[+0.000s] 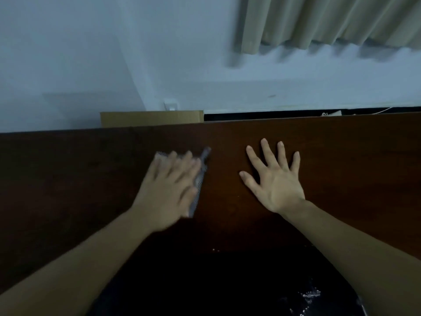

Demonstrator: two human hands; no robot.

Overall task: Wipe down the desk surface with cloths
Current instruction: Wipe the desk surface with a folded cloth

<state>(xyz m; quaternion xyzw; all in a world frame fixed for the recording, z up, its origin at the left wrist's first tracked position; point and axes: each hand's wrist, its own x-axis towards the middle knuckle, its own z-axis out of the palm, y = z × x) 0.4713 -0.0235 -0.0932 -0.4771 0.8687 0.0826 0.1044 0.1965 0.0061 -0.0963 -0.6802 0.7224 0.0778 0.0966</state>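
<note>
Two bare forearms reach up from the bottom corners of the frame onto the dark brown table (341,160). At the bottom centre lies a black, unlit patch where nothing can be made out.

Left of centre, the left hand (168,190) lies palm down on a grey cloth (200,181), fingers fairly straight and pressed flat rather than curled. The hand is blurred, so it is probably mid-stroke, and only a thin strip of cloth shows along its right edge and past the fingertips. Right of centre, the right hand (276,179) rests flat on the bare wood, fingers spread wide, holding nothing. The two hands are near each other but apart.

For a good wipe, the palm should stay over the middle of the cloth, so that the cloth travels with the hand and does not bunch or slip out sideways. Even downward pressure and overlapping passes would help, since streaks are hard to spot on wood this dark in dim light. The spread right hand looks like a brace; it would need to shift before the cloth reaches its patch, or that spot stays unwiped.

Beyond the table's far edge, upper centre, sits a cardboard box (151,118). Behind it are a pale wall (68,53) and, at the upper right, a beige curtain (330,19).
</note>
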